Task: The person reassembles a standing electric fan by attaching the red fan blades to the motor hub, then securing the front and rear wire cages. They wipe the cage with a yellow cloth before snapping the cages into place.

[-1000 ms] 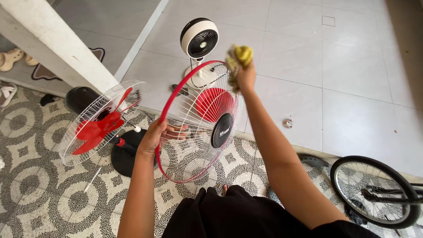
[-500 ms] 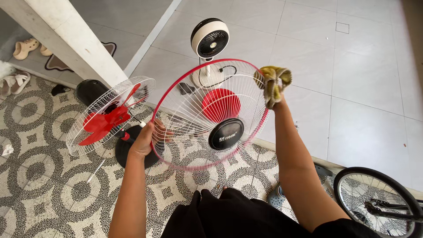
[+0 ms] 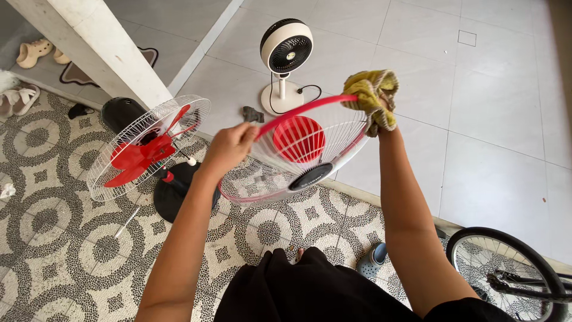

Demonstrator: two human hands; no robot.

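Note:
I hold a round fan grille with a red rim and white wires, tilted nearly flat in front of me. Its black centre badge faces down toward me. My left hand grips the red rim at its near left. My right hand is wrapped in a yellow cloth pressed on the rim's far right. Seen through the wires is a red ribbed cone.
A dismantled fan with red blades and rear white grille stands left on a black base. A small white-and-black fan stands on the tiles. White pillar far left, sandals, bicycle wheel bottom right.
The grille has tipped from facing me to lying nearly flat. My left hand rose and moved right along the rim. My right hand with the cloth stays at the far edge.

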